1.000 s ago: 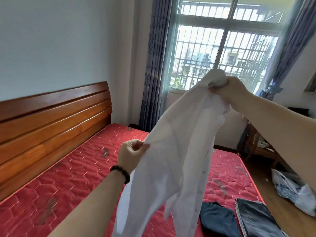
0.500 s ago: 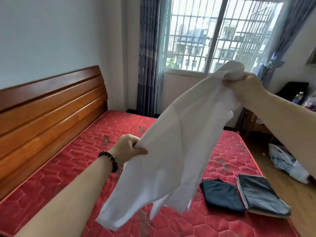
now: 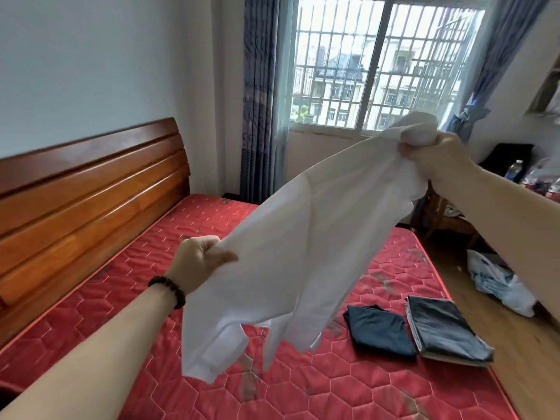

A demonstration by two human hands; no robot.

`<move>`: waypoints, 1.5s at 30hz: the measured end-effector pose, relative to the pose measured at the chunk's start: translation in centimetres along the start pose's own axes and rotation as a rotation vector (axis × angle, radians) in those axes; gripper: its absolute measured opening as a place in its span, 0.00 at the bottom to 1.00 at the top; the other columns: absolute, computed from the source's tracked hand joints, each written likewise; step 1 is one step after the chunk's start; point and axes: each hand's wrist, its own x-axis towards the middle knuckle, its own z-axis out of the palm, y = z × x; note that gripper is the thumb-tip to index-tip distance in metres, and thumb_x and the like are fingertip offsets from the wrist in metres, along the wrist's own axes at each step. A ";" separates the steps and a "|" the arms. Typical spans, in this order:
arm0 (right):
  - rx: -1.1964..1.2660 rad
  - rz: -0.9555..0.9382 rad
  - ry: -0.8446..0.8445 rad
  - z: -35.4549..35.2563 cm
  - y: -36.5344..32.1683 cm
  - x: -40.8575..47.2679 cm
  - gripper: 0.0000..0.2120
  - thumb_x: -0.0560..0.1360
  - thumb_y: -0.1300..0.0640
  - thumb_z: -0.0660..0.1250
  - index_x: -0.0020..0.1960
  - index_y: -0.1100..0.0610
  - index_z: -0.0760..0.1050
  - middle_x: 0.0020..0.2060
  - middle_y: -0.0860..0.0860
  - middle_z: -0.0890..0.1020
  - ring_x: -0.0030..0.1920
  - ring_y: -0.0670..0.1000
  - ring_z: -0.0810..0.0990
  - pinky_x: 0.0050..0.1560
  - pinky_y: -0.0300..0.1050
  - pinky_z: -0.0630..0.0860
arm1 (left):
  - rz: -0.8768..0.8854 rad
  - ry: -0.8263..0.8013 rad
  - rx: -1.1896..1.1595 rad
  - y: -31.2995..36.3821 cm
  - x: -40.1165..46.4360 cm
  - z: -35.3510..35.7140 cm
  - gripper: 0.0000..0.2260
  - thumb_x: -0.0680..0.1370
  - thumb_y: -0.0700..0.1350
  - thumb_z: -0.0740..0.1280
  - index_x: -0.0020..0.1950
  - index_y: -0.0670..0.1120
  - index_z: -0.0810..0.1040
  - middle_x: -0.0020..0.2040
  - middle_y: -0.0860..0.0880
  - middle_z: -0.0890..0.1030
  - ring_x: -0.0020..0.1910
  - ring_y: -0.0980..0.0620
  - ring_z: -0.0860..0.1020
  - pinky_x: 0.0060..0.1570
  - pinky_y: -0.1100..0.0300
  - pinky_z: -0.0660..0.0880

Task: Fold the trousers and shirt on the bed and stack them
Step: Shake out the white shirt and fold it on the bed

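White shirt [image 3: 303, 237] held up in the air over the red mattress [image 3: 127, 298], strung on a slant between both hands, touching nothing below. Right hand [image 3: 436, 159] is the high end, fist closed round a bunched wad of cloth that looks like the collar or shoulder. Left hand [image 3: 200, 262] is lower and nearer the headboard [image 3: 75, 201], thumb and curled fingers pinching an edge, bead bracelet [image 3: 169, 289] on that wrist. Below the left hand a cuffed sleeve and the button front dangle free. Cloth reads thin and light: daylight shows through it, it drapes in soft folds with no stiffness. Judgement: it will carry no weight to speak of but will not keep a shape in the air, so it wants laying flat before any fold. The bunched right grip gives poor control; better holds would be the two shoulder seams, or collar and hem, pinched flat, not wadded. Loose sleeves may tuck under on the way down. Below the right hand, near the mattress edge, lies a folded dark garment [image 3: 381, 330], probably the trousers, and just beside it a flat dark stack [image 3: 445, 328] whose nature I cannot tell. Window [image 3: 381, 62] beyond the right hand.
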 end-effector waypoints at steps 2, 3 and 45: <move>-0.019 0.011 0.007 -1.7 0.1 -0.9 0.06 0.70 0.60 0.72 0.42 0.50 0.81 0.42 0.49 0.82 0.41 0.49 0.81 0.44 0.42 0.78 | 0.024 -0.066 0.094 0.8 -1.0 -0.1 0.15 0.70 0.51 0.76 0.31 0.48 0.72 0.27 0.53 0.74 0.27 0.57 0.69 0.27 0.65 0.68; -0.020 0.012 0.009 -2.5 0.1 -1.4 0.05 0.69 0.59 0.73 0.41 0.50 0.81 0.43 0.50 0.82 0.43 0.51 0.82 0.47 0.44 0.78 | 0.038 -0.069 0.124 1.2 -1.6 -0.2 0.14 0.71 0.50 0.75 0.32 0.49 0.73 0.28 0.52 0.74 0.27 0.57 0.70 0.28 0.65 0.69; -0.066 0.030 -0.089 -7.5 3.9 -10.9 0.06 0.69 0.61 0.72 0.36 0.54 0.78 0.32 0.45 0.81 0.31 0.43 0.78 0.36 0.38 0.76 | -0.401 -0.090 -0.101 5.0 -14.4 -2.3 0.15 0.70 0.57 0.72 0.36 0.44 0.82 0.31 0.49 0.81 0.27 0.55 0.76 0.26 0.66 0.72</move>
